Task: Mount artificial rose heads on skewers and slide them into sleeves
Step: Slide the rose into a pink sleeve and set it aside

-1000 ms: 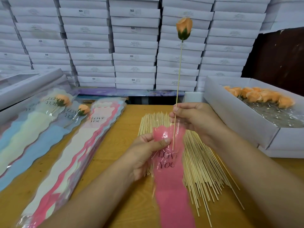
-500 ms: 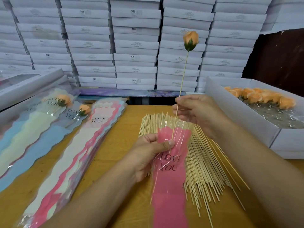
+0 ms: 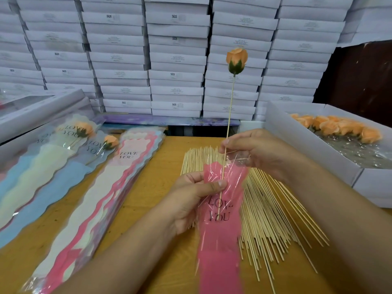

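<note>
You work at a wooden table (image 3: 161, 166) by stacked white boxes (image 3: 178, 60). The open box (image 3: 307, 145) holds orange roses (image 3: 339, 127). Your left hand (image 3: 191, 200) pinches the pink sleeve (image 3: 220, 230); your right hand (image 3: 254, 151) pinches the skewer (image 3: 230, 107).

I see even, soft light from overhead, bright enough across the whole view. Shadows are faint: only a pale one under the hands on the surface (image 3: 165, 158). Glare glints on the clear top of the pink sleeve (image 3: 222, 209) and on the crinkled plastic in the open box (image 3: 307, 145) at the surface's right edge. The sleeve's lower end smears with motion blur. The stacked white boxes (image 3: 176, 60) bow outward toward the corners from the wide lens, and their labels are too soft to read.
</note>
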{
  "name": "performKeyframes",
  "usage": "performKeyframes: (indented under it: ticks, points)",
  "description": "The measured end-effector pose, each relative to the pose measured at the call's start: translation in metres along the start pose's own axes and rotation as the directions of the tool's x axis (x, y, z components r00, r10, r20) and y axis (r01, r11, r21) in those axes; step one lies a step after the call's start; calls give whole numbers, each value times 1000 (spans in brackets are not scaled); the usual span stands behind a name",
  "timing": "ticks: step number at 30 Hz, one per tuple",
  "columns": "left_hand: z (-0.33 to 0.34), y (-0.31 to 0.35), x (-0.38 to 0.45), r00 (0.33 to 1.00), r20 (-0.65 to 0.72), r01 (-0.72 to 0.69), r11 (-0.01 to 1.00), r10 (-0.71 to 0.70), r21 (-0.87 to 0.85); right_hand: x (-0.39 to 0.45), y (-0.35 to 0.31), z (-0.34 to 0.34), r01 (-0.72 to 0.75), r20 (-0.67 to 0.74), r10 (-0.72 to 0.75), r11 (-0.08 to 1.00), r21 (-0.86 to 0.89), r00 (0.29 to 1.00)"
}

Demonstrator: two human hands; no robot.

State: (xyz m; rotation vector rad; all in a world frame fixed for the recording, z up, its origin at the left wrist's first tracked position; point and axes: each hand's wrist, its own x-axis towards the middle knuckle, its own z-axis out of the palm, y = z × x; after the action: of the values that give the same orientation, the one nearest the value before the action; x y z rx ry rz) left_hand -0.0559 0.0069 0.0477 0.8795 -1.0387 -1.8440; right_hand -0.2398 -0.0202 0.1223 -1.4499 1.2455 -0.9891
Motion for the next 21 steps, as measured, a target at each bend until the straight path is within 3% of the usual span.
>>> performKeyframes:
  ticks: [7, 21]
  points:
    - [2, -4, 0, 1000, 23, 17, 998, -19, 60, 9, -24, -8, 73, -227, -43, 989, 126, 973]
    - [-1, 3, -1, 1000, 3, -29, 999, 29, -46, 1, 0, 2, -13, 8, 14, 1000, -26, 1000]
